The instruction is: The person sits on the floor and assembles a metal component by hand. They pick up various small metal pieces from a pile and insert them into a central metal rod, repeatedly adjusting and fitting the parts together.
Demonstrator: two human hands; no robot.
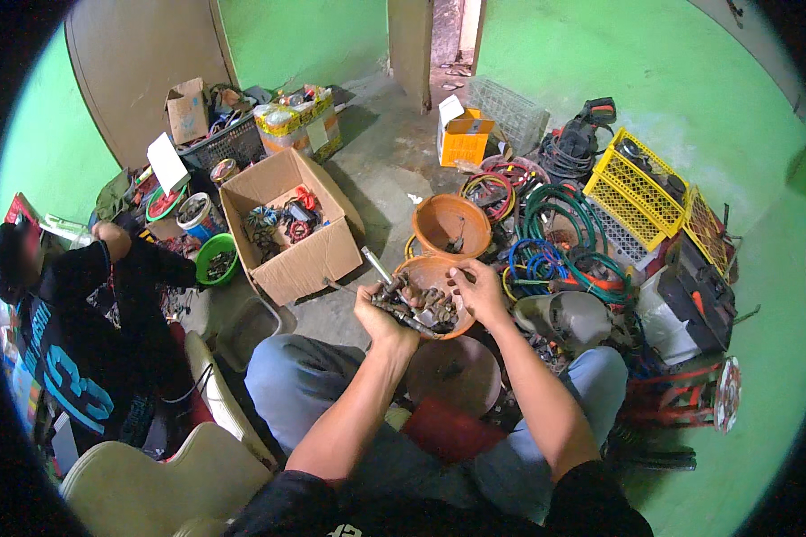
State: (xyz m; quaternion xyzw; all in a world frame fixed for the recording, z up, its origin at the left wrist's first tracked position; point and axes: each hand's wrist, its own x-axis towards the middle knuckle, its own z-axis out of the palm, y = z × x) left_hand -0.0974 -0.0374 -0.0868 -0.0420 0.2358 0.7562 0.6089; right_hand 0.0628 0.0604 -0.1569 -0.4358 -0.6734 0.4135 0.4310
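Note:
An orange plastic bowl (pixel 467 324) sits between my knees with several small rusty metal pieces in its mouth. My left hand (pixel 387 320) is at its left side, fingers curled round a handful of metal parts (pixel 409 313); a long shiny metal rod (pixel 376 263) sticks up from it. Over the bowl's right rim is my right hand (pixel 480 292), its thumb and fingers drawn together; what they pinch, if anything, is too small to name. Just beyond stands a second orange bowl (pixel 428 221) with a few dark pieces inside.
An open cardboard box (pixel 300 272) of cables and clamps stands left of the bowls. Coiled green hose (pixel 530 215), yellow crates (pixel 636 186) and a black toolbox (pixel 697 295) are on the right. Another person (pixel 90 331) sits at far left, near a green bowl (pixel 217 259).

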